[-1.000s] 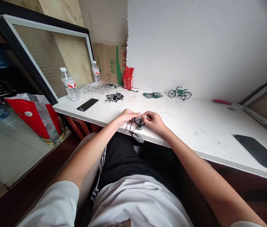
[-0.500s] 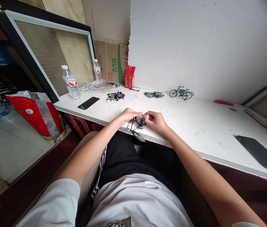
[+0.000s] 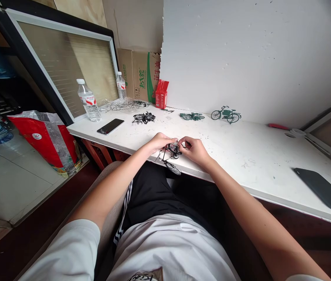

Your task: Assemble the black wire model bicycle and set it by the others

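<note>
A black model bicycle (image 3: 169,155) is held at the table's front edge, one wheel hanging past the edge over my lap. My left hand (image 3: 161,142) is closed on it, thumb and fingers by the upper wheel. From the other side, my right hand (image 3: 192,150) pinches at the same wheel with thumb and forefinger. A small dark piece shows by the right fingers, too small to name. Behind my hands lie a green model bicycle (image 3: 225,114) standing upright, a second heap of green bicycle parts (image 3: 192,116), and a pile of black parts (image 3: 144,117).
On the white table (image 3: 241,148) are a phone (image 3: 110,126), two water bottles (image 3: 89,102) and a red box (image 3: 161,95) before a cardboard carton (image 3: 144,76). A dark flat object (image 3: 323,189) lies at the right edge. Clear plastic packaging (image 3: 118,104) sits at the back left.
Both hands and the black model bicycle stay nearly in place. The whole view has shifted very slightly.
</note>
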`<state>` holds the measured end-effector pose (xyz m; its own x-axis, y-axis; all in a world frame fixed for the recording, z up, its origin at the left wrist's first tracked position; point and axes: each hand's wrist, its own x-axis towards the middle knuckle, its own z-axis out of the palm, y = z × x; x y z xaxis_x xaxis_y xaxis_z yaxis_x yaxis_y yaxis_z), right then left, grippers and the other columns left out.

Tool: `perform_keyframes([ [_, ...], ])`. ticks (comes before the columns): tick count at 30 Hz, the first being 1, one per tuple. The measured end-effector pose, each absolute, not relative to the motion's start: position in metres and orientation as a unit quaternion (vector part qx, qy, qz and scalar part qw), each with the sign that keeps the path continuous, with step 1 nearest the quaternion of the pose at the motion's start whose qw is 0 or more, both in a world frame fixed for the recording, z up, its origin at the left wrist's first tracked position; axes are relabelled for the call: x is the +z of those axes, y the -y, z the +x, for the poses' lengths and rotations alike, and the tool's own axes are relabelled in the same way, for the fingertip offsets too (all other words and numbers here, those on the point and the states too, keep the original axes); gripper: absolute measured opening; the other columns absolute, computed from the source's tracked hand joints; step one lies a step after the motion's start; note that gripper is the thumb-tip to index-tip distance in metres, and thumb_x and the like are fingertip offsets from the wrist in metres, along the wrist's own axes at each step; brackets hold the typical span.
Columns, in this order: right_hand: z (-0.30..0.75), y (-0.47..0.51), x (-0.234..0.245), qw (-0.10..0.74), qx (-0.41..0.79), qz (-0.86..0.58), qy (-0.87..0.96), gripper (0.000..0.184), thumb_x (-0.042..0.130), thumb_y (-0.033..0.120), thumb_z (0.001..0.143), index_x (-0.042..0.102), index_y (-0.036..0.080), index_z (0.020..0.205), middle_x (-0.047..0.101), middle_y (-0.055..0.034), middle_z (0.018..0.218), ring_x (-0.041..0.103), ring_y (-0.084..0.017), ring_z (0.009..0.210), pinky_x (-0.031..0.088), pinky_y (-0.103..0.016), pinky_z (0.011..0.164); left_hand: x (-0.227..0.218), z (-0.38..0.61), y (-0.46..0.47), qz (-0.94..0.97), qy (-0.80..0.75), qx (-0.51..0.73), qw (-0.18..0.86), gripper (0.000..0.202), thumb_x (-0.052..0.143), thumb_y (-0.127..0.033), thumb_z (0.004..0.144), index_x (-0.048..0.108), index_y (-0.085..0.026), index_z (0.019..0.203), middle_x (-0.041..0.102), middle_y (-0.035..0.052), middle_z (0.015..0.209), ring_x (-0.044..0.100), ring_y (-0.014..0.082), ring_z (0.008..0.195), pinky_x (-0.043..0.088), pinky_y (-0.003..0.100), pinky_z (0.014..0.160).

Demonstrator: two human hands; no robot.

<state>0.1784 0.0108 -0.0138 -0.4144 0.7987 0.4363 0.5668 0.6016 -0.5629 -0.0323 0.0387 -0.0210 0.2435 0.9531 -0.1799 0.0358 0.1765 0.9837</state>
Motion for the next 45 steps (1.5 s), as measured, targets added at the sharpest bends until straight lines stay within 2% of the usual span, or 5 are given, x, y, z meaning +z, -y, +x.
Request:
perform_keyframes([
  [12, 0.1768, -0.0165, -0.0227, 0.403, 0.241, -0.417, 0.778, 0.021, 0.068, 0.036, 0.085, 0.073, 0.017, 0.087, 0.035, 0.0082, 0.059, 0.029, -0.011, 0.056, 0.029, -0.027, 0.058, -0.0218, -0.0333, -0.0375, 0.522, -0.475, 0.375, 0.601, 0.051, 0.098, -0.053, 0.067, 0.082, -0.009, 0.086, 0.080, 0.0122, 0.082, 0.071, 0.0174, 0.067, 0.058, 0.029, 0.061],
  [25, 0.1821, -0.0152, -0.0212, 0.386, 0.201, -0.412, 0.800, 0.027, 0.068, 0.040, 0.089, 0.079, 0.016, 0.094, 0.038, 0.0071, 0.059, 0.032, -0.011, 0.056, 0.029, -0.028, 0.059, -0.0215, -0.0325, -0.0377, 0.516, -0.481, 0.380, 0.598, 0.045, 0.096, -0.050, 0.072, 0.080, -0.009, 0.081, 0.078, 0.0106, 0.077, 0.068, 0.0153, 0.061, 0.056, 0.027, 0.059],
  [35, 0.1841, -0.0164, -0.0217, 0.378, 0.223, -0.412, 0.798, 0.032, 0.067, 0.045, 0.091, 0.079, 0.015, 0.094, 0.034, 0.0077, 0.058, 0.028, -0.011, 0.055, 0.026, -0.028, 0.057, -0.0175, -0.0320, -0.0350, 0.525, -0.497, 0.380, 0.576, 0.052, 0.099, -0.053, 0.064, 0.081, -0.009, 0.085, 0.079, 0.0123, 0.083, 0.070, 0.0178, 0.067, 0.057, 0.030, 0.063],
  [41, 0.1848, -0.0178, -0.0230, 0.377, 0.232, -0.413, 0.796, 0.033, 0.066, 0.045, 0.092, 0.078, 0.015, 0.096, 0.039, 0.0066, 0.059, 0.031, -0.011, 0.056, 0.028, -0.028, 0.058, -0.0162, -0.0321, -0.0330, 0.518, -0.493, 0.376, 0.589, 0.047, 0.098, -0.050, 0.069, 0.081, -0.009, 0.086, 0.078, 0.0105, 0.081, 0.071, 0.0178, 0.070, 0.058, 0.029, 0.063],
  [45, 0.1857, -0.0162, -0.0215, 0.386, 0.226, -0.396, 0.802, 0.033, 0.066, 0.043, 0.093, 0.079, 0.016, 0.107, 0.033, 0.0082, 0.060, 0.028, -0.011, 0.056, 0.028, -0.028, 0.058, -0.0150, -0.0317, -0.0318, 0.516, -0.497, 0.380, 0.585, 0.044, 0.096, -0.048, 0.073, 0.081, -0.009, 0.087, 0.076, 0.0091, 0.077, 0.069, 0.0162, 0.067, 0.058, 0.029, 0.063],
])
